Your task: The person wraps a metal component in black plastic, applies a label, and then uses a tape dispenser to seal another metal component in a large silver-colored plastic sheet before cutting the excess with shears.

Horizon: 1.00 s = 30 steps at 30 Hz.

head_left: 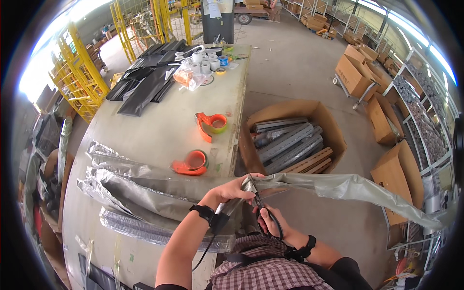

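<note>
My right hand (273, 221) is closed round the black handles of a pair of scissors (258, 203), whose blades point up toward my left hand. With my left hand (237, 188) I grip a gathered stretch of grey-green plastic film (338, 186), just beside the blades. The film runs off to the right past the table edge, and more of it lies in folds on the table to the left. Whether the blades are parted around the film is hard to make out. A bundle wrapped in clear plastic (140, 228) lies on the table near my left forearm.
Two orange tape dispensers (191, 163) sit on the table (164, 128). Black plastic sheets (145, 84) and white tape rolls (197, 57) lie at its far end. An open carton (333, 140) of long wrapped pieces stands right of the table. Shelving (420, 106) lines the right side.
</note>
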Available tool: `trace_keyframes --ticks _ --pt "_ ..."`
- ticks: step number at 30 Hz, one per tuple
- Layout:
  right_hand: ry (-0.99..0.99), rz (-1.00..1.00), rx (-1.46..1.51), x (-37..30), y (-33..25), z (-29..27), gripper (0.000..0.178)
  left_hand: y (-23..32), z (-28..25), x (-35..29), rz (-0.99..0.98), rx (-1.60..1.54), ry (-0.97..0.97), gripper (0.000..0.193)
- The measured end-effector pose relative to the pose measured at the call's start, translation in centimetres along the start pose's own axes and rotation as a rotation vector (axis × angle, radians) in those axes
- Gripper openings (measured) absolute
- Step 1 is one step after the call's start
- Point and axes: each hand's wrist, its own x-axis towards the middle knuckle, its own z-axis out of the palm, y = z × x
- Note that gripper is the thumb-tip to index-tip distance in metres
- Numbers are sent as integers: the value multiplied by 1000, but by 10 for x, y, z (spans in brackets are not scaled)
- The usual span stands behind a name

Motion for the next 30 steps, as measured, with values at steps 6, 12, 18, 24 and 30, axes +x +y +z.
trace_keyframes --ticks 6,12,18,24,30 --pt "-21 -2 3 11 -4 1 40 4 1 -14 71 59 130 62" --pt "-128 -13 -9 32 -4 9 47 0 -10 -32 140 111 231 61" --pt "-225 9 103 55 -6 11 60 -2 -7 -37 70 276 278 58" --pt "-121 -5 26 60 -13 6 57 -37 -33 -30 117 347 409 48" --pt "-326 392 -520 171 -86 -24 48 -41 -23 -22 15 441 394 36"
